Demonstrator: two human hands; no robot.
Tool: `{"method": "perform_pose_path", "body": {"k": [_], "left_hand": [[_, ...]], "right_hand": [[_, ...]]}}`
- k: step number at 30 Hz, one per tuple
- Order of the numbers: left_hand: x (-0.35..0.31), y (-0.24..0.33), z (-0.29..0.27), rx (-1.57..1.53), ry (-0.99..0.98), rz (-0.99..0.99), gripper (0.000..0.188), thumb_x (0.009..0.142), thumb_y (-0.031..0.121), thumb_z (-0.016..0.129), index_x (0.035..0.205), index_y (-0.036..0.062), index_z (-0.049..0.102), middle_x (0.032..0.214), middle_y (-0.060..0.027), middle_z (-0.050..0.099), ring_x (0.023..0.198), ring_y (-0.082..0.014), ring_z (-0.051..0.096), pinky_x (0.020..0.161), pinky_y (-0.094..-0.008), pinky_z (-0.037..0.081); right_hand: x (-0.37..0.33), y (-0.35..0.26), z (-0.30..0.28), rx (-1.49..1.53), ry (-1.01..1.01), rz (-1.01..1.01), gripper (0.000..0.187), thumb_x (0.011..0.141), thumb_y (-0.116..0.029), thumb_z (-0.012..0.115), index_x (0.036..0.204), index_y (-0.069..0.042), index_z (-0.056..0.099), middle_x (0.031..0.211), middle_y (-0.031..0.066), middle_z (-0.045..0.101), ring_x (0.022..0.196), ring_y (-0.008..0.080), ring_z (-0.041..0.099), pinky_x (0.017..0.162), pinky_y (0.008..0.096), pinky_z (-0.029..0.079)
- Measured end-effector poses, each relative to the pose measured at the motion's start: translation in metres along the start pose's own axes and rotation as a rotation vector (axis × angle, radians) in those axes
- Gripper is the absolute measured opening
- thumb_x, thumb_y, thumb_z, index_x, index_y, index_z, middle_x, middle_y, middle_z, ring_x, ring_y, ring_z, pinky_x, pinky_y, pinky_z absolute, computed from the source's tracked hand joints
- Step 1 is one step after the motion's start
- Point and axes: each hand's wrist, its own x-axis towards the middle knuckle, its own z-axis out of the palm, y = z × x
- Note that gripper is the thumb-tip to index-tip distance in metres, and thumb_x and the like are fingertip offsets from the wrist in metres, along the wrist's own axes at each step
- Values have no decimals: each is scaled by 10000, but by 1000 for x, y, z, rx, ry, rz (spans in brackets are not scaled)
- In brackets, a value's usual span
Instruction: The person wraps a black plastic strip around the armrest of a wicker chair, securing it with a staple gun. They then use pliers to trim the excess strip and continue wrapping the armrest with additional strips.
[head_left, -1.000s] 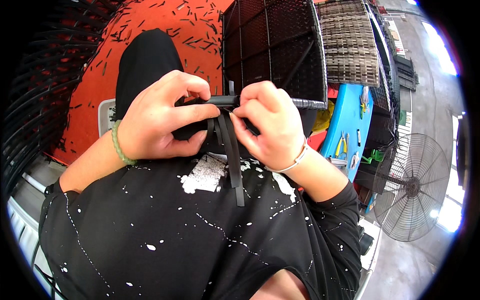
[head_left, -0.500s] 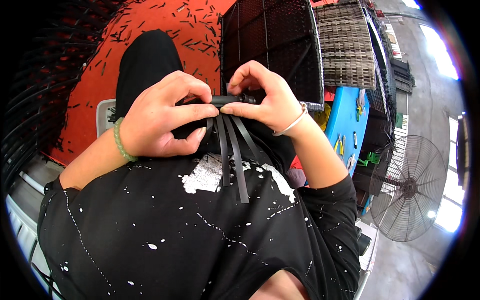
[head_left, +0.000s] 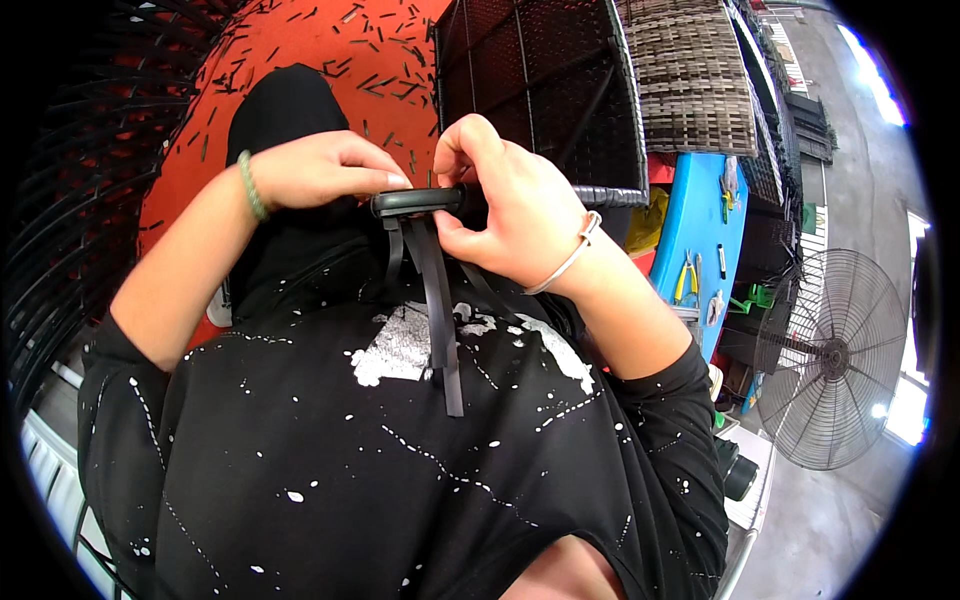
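Observation:
A small rounded black piece (head_left: pixel 415 203) is held in front of my chest, with its thick edge turned toward me. Flat black strips (head_left: pixel 438 310) dangle from it over my shirt. My left hand (head_left: pixel 325 168), with a green bead bracelet at the wrist, pinches the piece's far left side; its fingertips are partly hidden behind it. Curled around the right end is my right hand (head_left: pixel 515 205), its thumb below the piece and its index finger bent above. What the right fingertips grip behind the edge is hidden.
Dark woven panels (head_left: pixel 540 90) and a greyish woven panel (head_left: pixel 690 75) stand ahead to the right. A blue surface (head_left: pixel 690 215) there carries pliers (head_left: pixel 686 278) and other tools. Black scraps litter the red floor covering (head_left: pixel 270 50). A large fan (head_left: pixel 832 358) stands at the right.
My left hand has shifted up and away to the piece's far side, its thumb no longer in front. The piece has turned and moved slightly left; the right hand stays at its right end.

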Motion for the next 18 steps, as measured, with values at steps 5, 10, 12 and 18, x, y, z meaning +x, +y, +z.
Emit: {"method": "perform_pose_path", "body": {"k": [5, 10, 12, 18], "left_hand": [[39, 7, -14, -164, -271, -146, 310, 969, 268, 633, 1132, 27, 742, 876, 28, 686, 780, -60, 576, 747, -251, 480], [54, -6, -9, -246, -369, -143, 296, 955, 275, 666, 1093, 22, 733, 840, 52, 662, 766, -48, 561, 725, -238, 459], [51, -9, -1, -355, -320, -141, 292, 950, 276, 681, 1080, 18, 725, 825, 64, 647, 734, -38, 544, 685, -228, 446], [47, -19, 3, -477, -308, -134, 291, 939, 259, 700, 1107, 21, 695, 795, 79, 605, 663, 6, 501, 554, -182, 375]], "right_hand": [[-1, 3, -3, 41, -10, 7, 393, 798, -138, 737, 1075, -60, 470, 858, 117, 653, 797, 335, 681, 698, 424, 529], [-8, 6, -2, 74, 35, -13, 404, 819, -138, 751, 1118, -65, 489, 872, 110, 663, 798, 321, 684, 693, 413, 528], [-11, 2, 0, 16, 74, -20, 405, 825, -145, 757, 1125, -66, 496, 879, 103, 668, 804, 311, 685, 691, 405, 527], [-12, 8, 4, 58, 118, -60, 378, 825, -170, 768, 1113, -65, 547, 900, 86, 680, 821, 308, 686, 701, 397, 523]]}}
